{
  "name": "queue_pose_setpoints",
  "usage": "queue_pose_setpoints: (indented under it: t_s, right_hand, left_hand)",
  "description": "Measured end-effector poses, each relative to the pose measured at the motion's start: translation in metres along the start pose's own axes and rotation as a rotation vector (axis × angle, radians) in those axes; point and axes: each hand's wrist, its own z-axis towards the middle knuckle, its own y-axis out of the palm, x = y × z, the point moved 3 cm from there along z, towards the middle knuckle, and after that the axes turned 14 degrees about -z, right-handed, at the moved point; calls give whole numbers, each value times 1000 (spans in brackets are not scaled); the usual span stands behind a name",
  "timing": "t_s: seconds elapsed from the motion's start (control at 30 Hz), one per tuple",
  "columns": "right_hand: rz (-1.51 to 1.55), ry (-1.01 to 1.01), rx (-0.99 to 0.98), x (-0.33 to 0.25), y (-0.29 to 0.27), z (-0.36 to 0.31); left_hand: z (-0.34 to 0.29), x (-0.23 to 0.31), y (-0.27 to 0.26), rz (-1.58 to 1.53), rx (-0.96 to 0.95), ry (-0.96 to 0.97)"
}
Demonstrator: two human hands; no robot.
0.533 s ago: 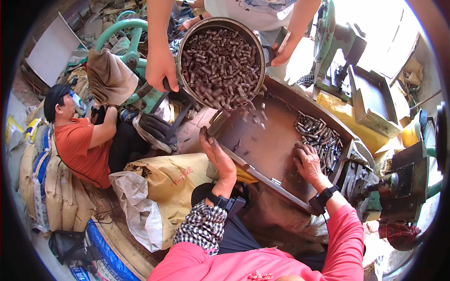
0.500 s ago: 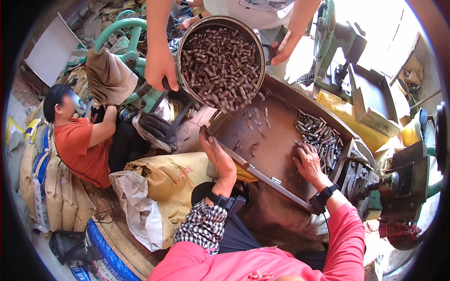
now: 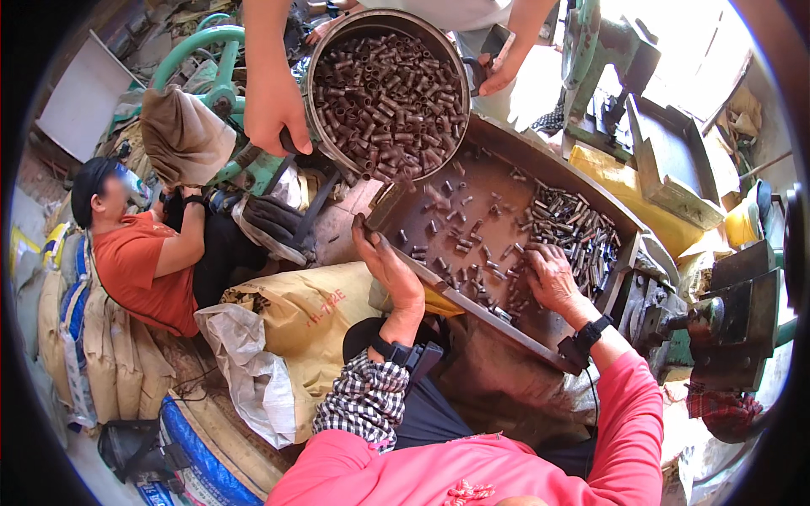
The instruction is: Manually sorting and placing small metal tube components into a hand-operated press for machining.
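A metal tray (image 3: 492, 169) lies at a slant in front of me. Shiny small metal tubes (image 3: 586, 232) are heaped at its right end, and darker ones (image 3: 462, 236) lie scattered over its floor. My right hand (image 3: 553, 277) reaches into the tray at the heap's near edge, fingers spread and slightly bent, not gripping. Beside the tray's left corner, my left hand (image 3: 390, 268) is raised with fingers stretched out and holds nothing. Above the far left end, another person's hands (image 3: 278, 114) tip a round pot (image 3: 415, 25) full of dark metal tubes (image 3: 392, 105) toward the tray.
At the left a person in an orange shirt (image 3: 139, 257) sits by a green machine wheel (image 3: 221, 80). A yellow sack (image 3: 325, 312) stands left of my knees. Machine parts (image 3: 730, 320) flank the tray's right end; a second metal tray (image 3: 675, 173) lies beyond.
Tubes that were falling from the pot now lie spread over the tray floor. The pot has shifted slightly up and left. My hands have barely moved.
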Motion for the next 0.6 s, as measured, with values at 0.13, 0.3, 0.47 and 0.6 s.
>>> queue_pose_setpoints:
  t_s: [0.13, 0.3, 0.47, 0.6]
  right_hand:
    - [31, 1, -74, -6, 2, 1]
    - [-9, 79, 77, 7, 2, 23]
    - [-197, 156, 19, 28, 18, 48]
    - [199, 375, 110, 43, 27, 48]
  left_hand:
    - [0, -7, -6, 32, 11, -6]
    - [2, -11, -7, 26, 2, -12]
    - [1, -9, -3, -21, -3, -9]
    - [1, -6, -3, 6, 10, -20]
